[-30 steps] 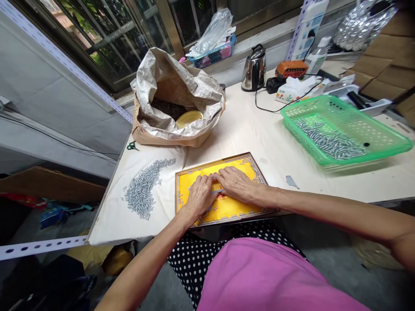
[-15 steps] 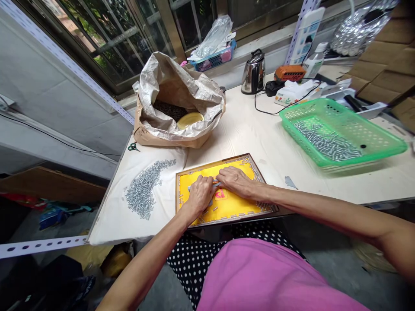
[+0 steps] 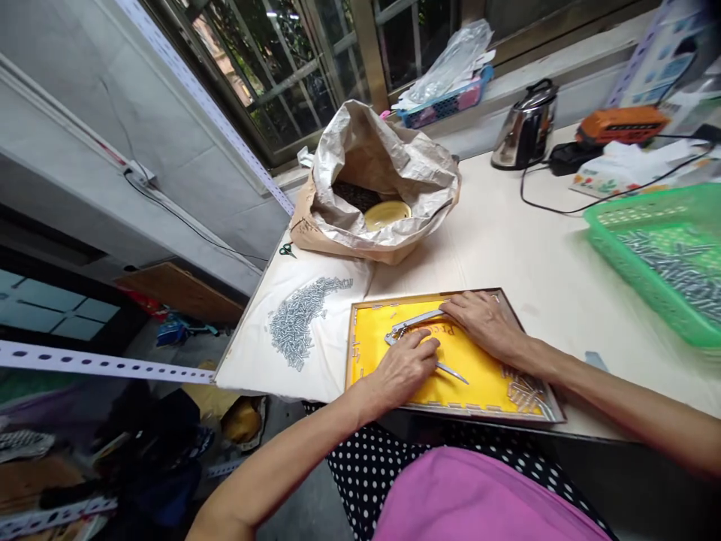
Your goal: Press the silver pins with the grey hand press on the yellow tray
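Observation:
Pliers (image 3: 417, 321) with metal handles spread wide lie over a shallow tray (image 3: 348, 353) lined in yellow with red print. My left hand (image 3: 406, 367) is curled over the lower handle, whose tip sticks out past the fingers. At the end of the upper handle, my right hand (image 3: 485, 323) grips with bent fingers. The jaws point left, and what is in them, if anything, is too small to tell. Small metal pins (image 3: 526, 394) are heaped in the tray's near right corner, with others along its edges.
Left of the tray, a pile of metal pins (image 3: 298, 323) lies on white cloth. Behind stands an open sack (image 3: 388, 161) holding a yellow bowl (image 3: 388, 214). A green basket (image 3: 625, 267) of pins is at right; a kettle (image 3: 523, 128) and small scissors (image 3: 287, 249) are further back.
The view has swung left, so the table's things sit further right. My hands have moved apart, and the pliers' handles now show spread open between them.

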The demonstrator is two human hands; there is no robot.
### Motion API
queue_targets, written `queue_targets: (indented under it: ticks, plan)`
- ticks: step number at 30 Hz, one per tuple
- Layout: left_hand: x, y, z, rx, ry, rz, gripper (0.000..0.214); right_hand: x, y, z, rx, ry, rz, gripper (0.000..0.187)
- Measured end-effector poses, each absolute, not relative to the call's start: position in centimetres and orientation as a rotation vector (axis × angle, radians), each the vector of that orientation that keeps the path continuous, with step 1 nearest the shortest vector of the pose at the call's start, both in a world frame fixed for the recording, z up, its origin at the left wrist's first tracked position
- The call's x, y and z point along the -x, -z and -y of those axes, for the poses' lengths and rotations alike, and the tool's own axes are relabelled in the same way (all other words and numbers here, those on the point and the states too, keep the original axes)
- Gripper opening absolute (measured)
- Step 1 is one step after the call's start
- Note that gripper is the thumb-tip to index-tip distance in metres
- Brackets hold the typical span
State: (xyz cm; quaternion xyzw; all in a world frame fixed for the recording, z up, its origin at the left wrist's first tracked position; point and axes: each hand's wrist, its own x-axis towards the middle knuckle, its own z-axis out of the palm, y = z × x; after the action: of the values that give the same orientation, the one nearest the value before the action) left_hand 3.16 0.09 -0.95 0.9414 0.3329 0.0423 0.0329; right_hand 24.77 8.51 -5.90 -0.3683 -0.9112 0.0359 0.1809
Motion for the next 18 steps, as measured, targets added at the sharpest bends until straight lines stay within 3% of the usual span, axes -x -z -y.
queue_targets:
  ticks: [3, 6, 9, 18]
  plan:
    - [-1.0, 0.1, 0.0, -2.826, -0.284, -1.228, 0.024, -25.0, 6.4, -8.9, 0.986, -0.178, 2.558, 0.025]
    - [3.8, -0.6, -1.4, -2.509, -0.504, -1.907, 0.028, -25.4, 7.2, -9.1, 1.020, -0.265, 2.535, 0.029]
    - [9.4, -0.6, -3.3, -2.149, -0.363, -2.417, 0.024, -25.4, 8.0, -9.1, 1.087, -0.306, 2.548, 0.029]
    - [14.6, 1.2, -5.8, -2.147, 0.271, -2.397, 0.026, -24.3, 7.4, -9.3, 1.179, -0.376, 2.626, 0.025]
